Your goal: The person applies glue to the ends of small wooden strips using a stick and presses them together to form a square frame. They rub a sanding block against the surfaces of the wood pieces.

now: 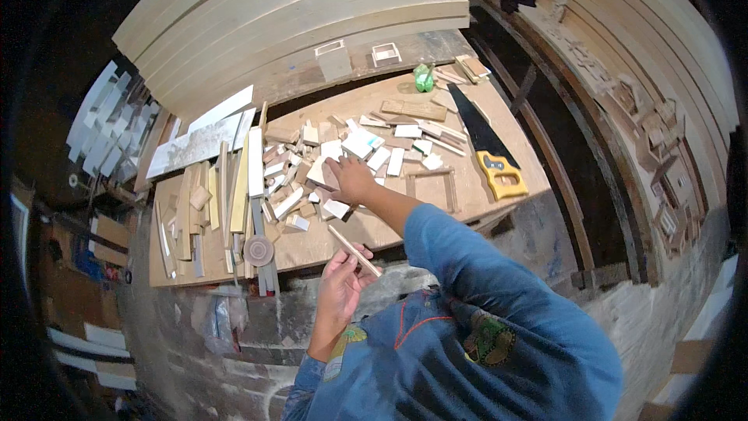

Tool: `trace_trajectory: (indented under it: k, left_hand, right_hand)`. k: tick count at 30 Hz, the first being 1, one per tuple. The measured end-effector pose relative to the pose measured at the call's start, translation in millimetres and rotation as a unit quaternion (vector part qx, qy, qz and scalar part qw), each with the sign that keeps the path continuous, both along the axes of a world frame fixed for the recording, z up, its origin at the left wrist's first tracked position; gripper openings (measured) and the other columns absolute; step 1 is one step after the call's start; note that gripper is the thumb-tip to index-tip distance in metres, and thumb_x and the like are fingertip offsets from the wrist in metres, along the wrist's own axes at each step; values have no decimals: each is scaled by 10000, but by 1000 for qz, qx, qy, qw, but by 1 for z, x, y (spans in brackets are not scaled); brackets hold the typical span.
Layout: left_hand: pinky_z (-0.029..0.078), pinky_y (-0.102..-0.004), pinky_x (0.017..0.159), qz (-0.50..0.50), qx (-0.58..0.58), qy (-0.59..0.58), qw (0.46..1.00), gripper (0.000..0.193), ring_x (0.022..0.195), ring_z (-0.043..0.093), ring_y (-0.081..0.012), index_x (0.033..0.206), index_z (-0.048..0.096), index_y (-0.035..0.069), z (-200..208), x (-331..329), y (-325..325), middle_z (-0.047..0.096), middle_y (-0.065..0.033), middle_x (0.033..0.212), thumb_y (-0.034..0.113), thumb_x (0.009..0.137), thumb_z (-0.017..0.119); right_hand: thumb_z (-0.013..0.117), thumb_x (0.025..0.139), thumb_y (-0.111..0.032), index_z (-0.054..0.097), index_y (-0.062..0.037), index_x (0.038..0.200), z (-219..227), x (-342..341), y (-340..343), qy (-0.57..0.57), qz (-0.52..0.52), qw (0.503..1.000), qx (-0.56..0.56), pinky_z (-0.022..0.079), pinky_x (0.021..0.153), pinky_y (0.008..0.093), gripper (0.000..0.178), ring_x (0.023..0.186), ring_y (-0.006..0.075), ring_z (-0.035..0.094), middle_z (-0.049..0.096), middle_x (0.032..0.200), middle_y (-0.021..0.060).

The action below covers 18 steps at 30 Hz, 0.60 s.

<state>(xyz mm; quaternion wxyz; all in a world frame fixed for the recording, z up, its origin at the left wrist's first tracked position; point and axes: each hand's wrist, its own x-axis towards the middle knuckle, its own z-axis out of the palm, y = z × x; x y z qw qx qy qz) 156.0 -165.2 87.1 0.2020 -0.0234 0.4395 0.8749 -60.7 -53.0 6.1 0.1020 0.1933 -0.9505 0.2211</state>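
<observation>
Offcuts [343, 157] piled mid-bench [405, 210], pale wood blocks and strips in a loose heap; right hand [351, 179] reaches into it, fingers closed on a small flat block at the heap's near side. Left hand [339, 284] sits below the bench's near edge, fingers clamped on a thin stick [354, 250] that angles up over the edge. Risk, as a judgement: pulling one block from the heap could shift neighbours and send loose bits off the near edge, since several lie close to it; the stick is held only at one end and could knock the pieces beside it. Handsaw [487, 144], black blade and yellow handle, lies well right of the heap, blade pointing away, apart from both hands. Long slats [241, 179] lie side by side at the bench's left, a round wooden disc [258, 250] at their near end. Green crumpled packet [423, 77] sits at the far edge; no readable label. Two small open box frames [386, 53] rest on the planks behind
</observation>
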Motion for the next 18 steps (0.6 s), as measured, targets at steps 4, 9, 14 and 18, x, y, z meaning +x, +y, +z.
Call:
trace_trajectory:
  k: [4,9,14,18]
  left_hand:
    - [573,-335,741,71,3,-6,997,296,847,670,-230,1201,507,6,-6,-28,21,617,-99,995,150,944,523]
    - [587,-327,740,120,-5,-41,992,325,815,638,-173,1219,484,3,-1,-67,58,584,-73,938,151,936,547]
    - [577,-317,732,141,-27,-52,988,288,823,637,-173,1165,524,22,-6,-92,80,594,-51,924,180,930,578]
    - [566,-309,708,141,-47,-48,988,272,809,651,-174,1156,547,39,-13,-107,89,607,-38,939,199,939,580]
  right_hand:
    - [772,722,-339,568,-82,1237,35,-39,63,-46,3,992,-116,449,892,428,611,1065,339,539,577,1078,175]
    - [753,739,-320,549,-37,1166,8,-157,240,7,-310,879,-361,482,726,446,551,806,348,619,629,875,162]
    - [724,794,-335,548,-15,1288,-48,-257,326,-67,-301,895,-322,496,736,270,614,810,174,633,685,981,116]
    - [724,817,-275,725,-68,1033,-51,-276,329,-73,-211,929,-294,486,738,280,299,796,109,630,720,908,72]
